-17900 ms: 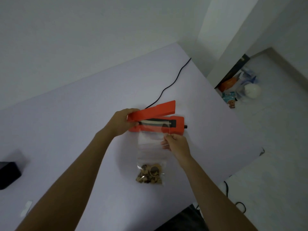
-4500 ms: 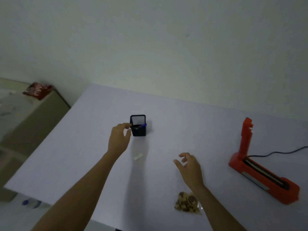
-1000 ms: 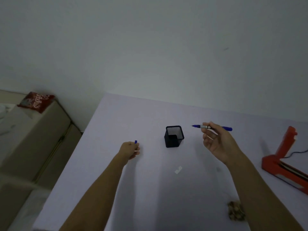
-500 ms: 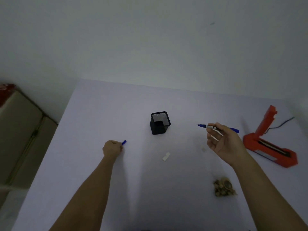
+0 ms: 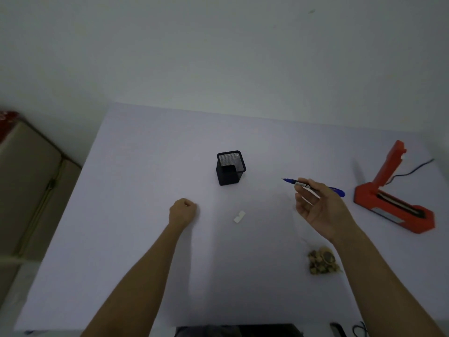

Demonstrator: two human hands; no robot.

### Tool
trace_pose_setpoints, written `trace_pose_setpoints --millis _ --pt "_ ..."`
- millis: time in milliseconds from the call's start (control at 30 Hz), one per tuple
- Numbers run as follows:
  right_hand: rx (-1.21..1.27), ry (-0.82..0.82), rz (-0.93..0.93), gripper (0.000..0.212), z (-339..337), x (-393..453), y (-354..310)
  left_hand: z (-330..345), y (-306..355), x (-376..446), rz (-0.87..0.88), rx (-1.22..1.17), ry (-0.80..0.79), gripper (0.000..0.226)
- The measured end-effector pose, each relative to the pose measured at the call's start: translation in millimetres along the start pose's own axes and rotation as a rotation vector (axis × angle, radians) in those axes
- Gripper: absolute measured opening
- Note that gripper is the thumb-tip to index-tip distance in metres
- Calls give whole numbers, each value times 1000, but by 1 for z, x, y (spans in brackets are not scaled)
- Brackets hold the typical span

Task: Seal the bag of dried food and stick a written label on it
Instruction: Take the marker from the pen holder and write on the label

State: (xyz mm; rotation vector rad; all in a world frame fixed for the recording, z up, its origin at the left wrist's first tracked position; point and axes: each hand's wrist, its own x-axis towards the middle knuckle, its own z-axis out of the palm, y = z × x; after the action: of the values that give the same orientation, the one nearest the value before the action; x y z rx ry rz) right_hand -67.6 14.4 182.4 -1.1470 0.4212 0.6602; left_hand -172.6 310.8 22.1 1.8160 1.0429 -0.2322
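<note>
The bag of dried food [image 5: 322, 261] sits near the table's [image 5: 145, 239] front edge, right beside the right forearm. Small white label [image 5: 239, 216] lies between both hands. Right hand [image 5: 320, 209] is raised, palm up, pinching a blue pen [image 5: 313, 185]. Left hand [image 5: 182, 210] is a closed fist on the table; can't tell if anything's inside. Black mesh pen holder [image 5: 230, 167] behind, orange sealer [image 5: 393, 200] standing open far right.

A plain pale wall [image 5: 218, 45] rises behind the white table [image 5: 145, 142]. A beige cabinet [image 5: 26, 178] stands left of it. The light is dim and even.
</note>
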Motion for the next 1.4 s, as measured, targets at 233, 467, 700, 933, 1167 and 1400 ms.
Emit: trace_pose_setpoints --millis 233,467,700,933,1167,1400 --pt "-72 110 -120 9 -20 10 11 19 -1 -9 26 78 59 21" --pt "-916 -64 -463 16 -39 47 75 66 0 -44 43 51 -1 16" --pt "-1479 -458 -612 54 -40 106 127 105 6 -57 -54 -42 -14 25" --pt "-1828 -519 -648 73 -48 118 150 117 18 -58 -156 -186 59 29" --pt "-1847 -511 -602 77 -47 112 152 132 29 -59 -126 -72 183 31" --pt "-1797 -556 -546 79 -47 116 148 141 41 -55 -35 96 175 22"
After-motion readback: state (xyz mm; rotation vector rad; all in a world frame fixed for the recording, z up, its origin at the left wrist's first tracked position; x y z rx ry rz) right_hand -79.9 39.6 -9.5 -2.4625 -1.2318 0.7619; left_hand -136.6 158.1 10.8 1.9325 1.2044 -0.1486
